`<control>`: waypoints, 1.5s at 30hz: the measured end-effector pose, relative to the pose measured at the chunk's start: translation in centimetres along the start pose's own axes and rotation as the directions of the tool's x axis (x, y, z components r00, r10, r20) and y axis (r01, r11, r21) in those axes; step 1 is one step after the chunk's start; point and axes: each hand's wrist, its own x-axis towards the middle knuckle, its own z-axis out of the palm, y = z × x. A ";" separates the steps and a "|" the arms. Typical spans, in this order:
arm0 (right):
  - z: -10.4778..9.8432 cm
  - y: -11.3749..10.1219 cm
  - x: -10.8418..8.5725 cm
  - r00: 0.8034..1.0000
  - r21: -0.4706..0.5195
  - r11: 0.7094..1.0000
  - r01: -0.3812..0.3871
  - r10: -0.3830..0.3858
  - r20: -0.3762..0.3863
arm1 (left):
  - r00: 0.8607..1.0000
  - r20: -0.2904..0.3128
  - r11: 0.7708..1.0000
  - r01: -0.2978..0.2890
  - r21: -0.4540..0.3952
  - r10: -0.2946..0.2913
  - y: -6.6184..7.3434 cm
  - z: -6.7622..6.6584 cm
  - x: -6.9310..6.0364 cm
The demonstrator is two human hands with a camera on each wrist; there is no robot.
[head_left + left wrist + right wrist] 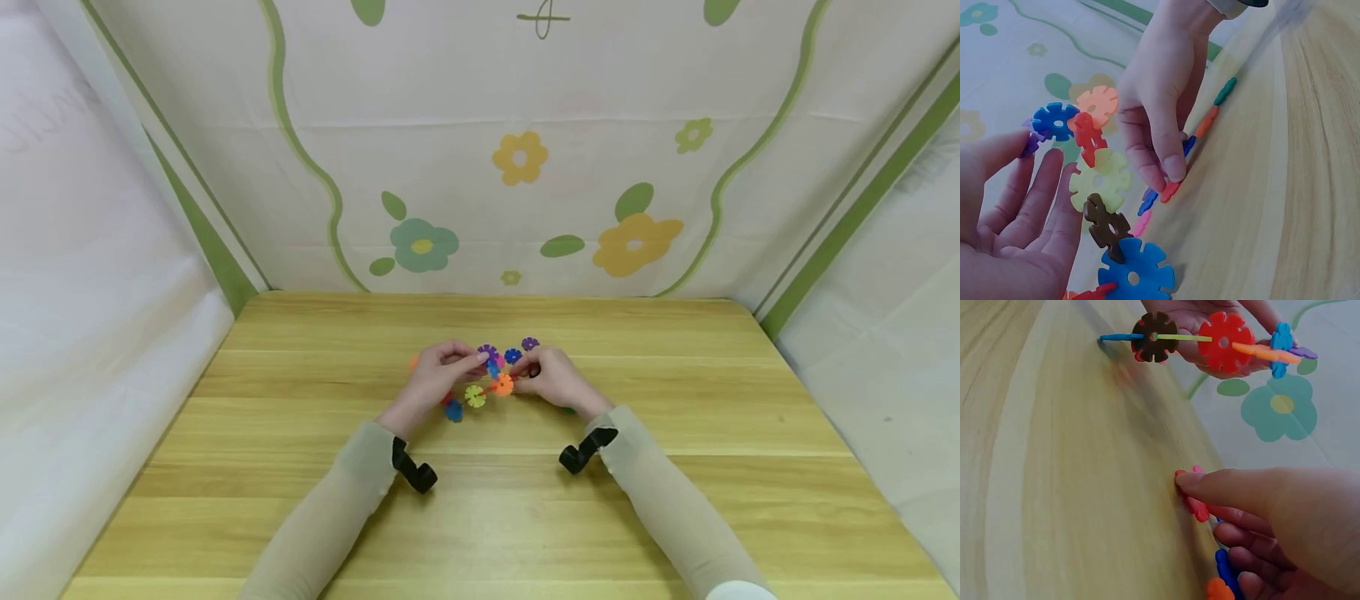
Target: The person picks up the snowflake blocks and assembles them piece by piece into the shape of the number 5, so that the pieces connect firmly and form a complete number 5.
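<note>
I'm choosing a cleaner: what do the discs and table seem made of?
Discs: probably plastic, smooth with a soft sheen, judging by solid, even colours and moulded-looking notches. Table: smooth wood or wood-look laminate; grain shows, but which, I can't tell.

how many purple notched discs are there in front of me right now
2: one purple disc pinched in the left hand, and a second purple disc just beyond the right hand, near a dark blue disc. The hands may hide more.
</note>
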 end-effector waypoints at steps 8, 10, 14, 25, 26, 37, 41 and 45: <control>-0.2 0.1 -0.5 0.999 0.073 0.997 0.000 -0.004 0.043 | 0.999 0.014 0.998 0.036 -0.051 -0.035 0.0 0.1 -0.1; -0.2 0.4 -0.6 1.000 0.104 0.995 -0.002 0.001 0.016 | 0.999 0.023 0.998 0.039 -0.049 -0.038 0.0 0.2 -0.2; -0.4 0.7 -0.9 0.999 0.167 0.986 -0.001 0.010 -0.053 | 0.999 0.038 0.999 0.032 -0.040 -0.030 -0.1 0.3 -0.3; -2.3 -1.2 -1.8 0.986 0.408 0.913 0.006 0.062 -0.154 | 0.999 0.036 0.999 0.033 0.043 -0.035 -0.5 1.0 -0.6; -2.4 -1.4 -1.8 0.987 0.423 0.906 0.010 0.060 -0.152 | 0.999 0.033 0.998 0.042 0.043 -0.043 -0.5 1.1 -0.7; -2.2 -1.6 -1.4 0.996 0.473 0.877 0.085 -0.074 -0.041 | 0.997 0.044 0.996 0.055 0.068 -0.058 -0.5 1.3 -1.2; -2.1 -1.6 -1.5 0.996 0.481 0.872 0.093 -0.089 -0.031 | 0.996 0.046 0.994 0.068 0.089 -0.072 -0.4 1.2 -1.2; -2.0 -1.6 -1.4 0.994 0.504 0.858 0.101 -0.108 -0.015 | 0.995 0.044 0.990 0.082 0.115 -0.088 -0.4 1.2 -1.2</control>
